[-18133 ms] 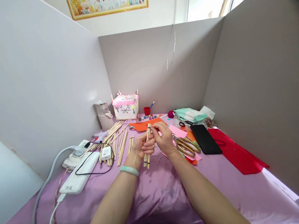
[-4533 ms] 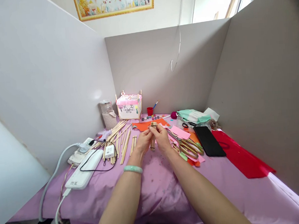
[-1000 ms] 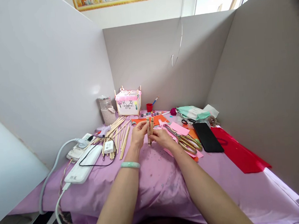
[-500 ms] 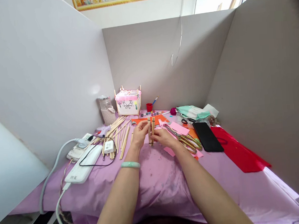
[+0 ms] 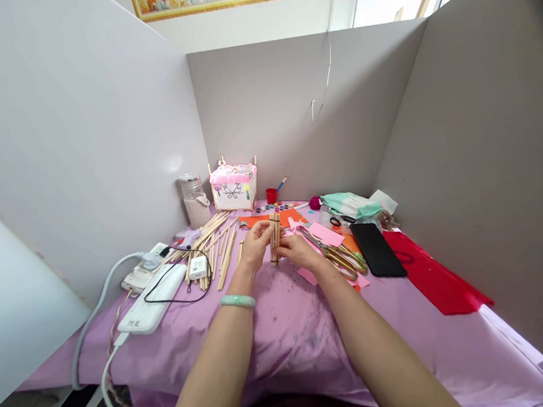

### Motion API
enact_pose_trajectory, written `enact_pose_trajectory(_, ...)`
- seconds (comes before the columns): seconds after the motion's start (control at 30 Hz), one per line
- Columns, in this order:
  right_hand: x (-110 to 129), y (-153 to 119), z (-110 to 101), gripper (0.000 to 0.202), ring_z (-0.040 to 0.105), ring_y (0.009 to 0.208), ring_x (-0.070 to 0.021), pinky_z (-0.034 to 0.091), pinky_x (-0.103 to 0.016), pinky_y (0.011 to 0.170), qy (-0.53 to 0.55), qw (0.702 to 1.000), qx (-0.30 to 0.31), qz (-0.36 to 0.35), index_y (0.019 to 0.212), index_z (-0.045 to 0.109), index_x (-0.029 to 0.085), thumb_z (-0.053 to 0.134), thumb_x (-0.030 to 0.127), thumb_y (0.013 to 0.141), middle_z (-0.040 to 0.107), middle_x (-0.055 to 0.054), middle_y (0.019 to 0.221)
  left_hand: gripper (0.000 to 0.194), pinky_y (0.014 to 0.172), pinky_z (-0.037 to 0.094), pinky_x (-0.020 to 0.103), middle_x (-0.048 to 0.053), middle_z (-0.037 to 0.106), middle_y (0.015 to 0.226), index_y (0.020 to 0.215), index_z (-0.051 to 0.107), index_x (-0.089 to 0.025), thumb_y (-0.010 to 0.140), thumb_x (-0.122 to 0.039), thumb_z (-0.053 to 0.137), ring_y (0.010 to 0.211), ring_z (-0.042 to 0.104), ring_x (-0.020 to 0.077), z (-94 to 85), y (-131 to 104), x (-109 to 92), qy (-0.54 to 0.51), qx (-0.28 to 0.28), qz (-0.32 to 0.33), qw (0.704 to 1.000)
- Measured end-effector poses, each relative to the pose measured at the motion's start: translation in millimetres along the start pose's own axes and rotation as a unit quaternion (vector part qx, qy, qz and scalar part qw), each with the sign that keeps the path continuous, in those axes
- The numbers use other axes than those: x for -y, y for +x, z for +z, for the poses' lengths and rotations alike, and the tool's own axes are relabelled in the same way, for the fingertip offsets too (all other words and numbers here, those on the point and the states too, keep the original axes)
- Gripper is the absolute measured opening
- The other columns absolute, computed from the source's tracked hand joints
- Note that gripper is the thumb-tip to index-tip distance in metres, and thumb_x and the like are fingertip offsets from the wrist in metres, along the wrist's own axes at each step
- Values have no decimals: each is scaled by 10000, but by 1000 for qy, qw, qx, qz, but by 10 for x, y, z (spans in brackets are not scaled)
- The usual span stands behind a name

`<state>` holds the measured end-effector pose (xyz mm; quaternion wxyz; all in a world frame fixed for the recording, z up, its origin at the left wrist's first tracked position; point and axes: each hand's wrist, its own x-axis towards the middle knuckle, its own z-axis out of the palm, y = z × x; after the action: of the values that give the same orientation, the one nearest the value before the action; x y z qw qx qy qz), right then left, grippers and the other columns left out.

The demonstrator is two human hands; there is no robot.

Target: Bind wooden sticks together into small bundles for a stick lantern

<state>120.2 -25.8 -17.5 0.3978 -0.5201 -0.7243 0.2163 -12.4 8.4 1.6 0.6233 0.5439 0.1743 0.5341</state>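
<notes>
Between my two hands stands a small bundle of wooden sticks, upright, with dark bands near its top and bottom. My left hand grips it from the left, fingers closed on its side near the upper half. From the right, my right hand pinches it lower down. Just left of my left hand, many loose wooden sticks lie on the purple cloth. Gold-handled scissors rest on pink paper pieces to the right of my right hand.
A decorated stick-framed box, a lidded jar and a red cup with a brush stand at the back. A white power bank and cables lie left. On the right are a black phone and red fabric.
The sticks at the top of the bundle have come closer together, where a gap showed before. Both hands keep nearly the same place.
</notes>
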Motion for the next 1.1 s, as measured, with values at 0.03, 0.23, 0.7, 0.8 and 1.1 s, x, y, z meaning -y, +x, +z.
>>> enact_pose_trajectory(0.03, -2, -2, 1, 159, 527, 590, -120, 371, -217, 563, 1, 1000, 0, 4, 669, 659, 161, 533, 218, 748, 618, 6, 630, 295, 753, 503, 350, 63, 696, 806, 892, 597, -157, 710, -366, 697, 772, 668, 199, 10, -6, 0, -4, -2, -8, 1000)
enact_pose_trajectory(0.23, -28, -6, -7, 168, 526, 583, -118, 380, -222, 558, 11, 1000, -3, 7, 686, 673, 167, 543, 250, 752, 629, 4, 649, 313, 767, 496, 338, 65, 698, 839, 893, 645, -153, 688, -379, 710, 780, 661, 193, 84, -22, 16, -63, 8, -40, 997)
enact_pose_trajectory(0.7, 182, -70, -282, 275, 537, 606, -127, 397, -234, 567, 49, 996, -57, 42, 748, 658, 158, 619, 431, 738, 620, 5, 656, 341, 717, 476, 301, 36, 690, 822, 848, 605, -153, 617, -347, 764, 702, 629, 144, 79, 29, 50, -93, -19, -42, 995)
enact_pose_trajectory(0.8, 278, -37, -276, 298, 586, 745, -149, 451, -259, 668, 115, 977, -178, 14, 894, 628, 166, 626, 419, 737, 655, -27, 827, 336, 807, 461, 329, 33, 690, 800, 859, 575, -157, 628, -315, 763, 749, 642, 150, 84, 37, 67, -109, -27, -20, 993)
enact_pose_trajectory(1.1, 429, 176, 58, 206, 586, 822, -161, 479, -301, 780, 297, 921, -252, 27, 884, 587, 169, 551, 259, 702, 636, -28, 871, 377, 704, 438, 262, -5, 638, 704, 792, 563, -146, 580, -347, 802, 665, 600, 118, 90, 32, 82, -103, -19, -33, 994)
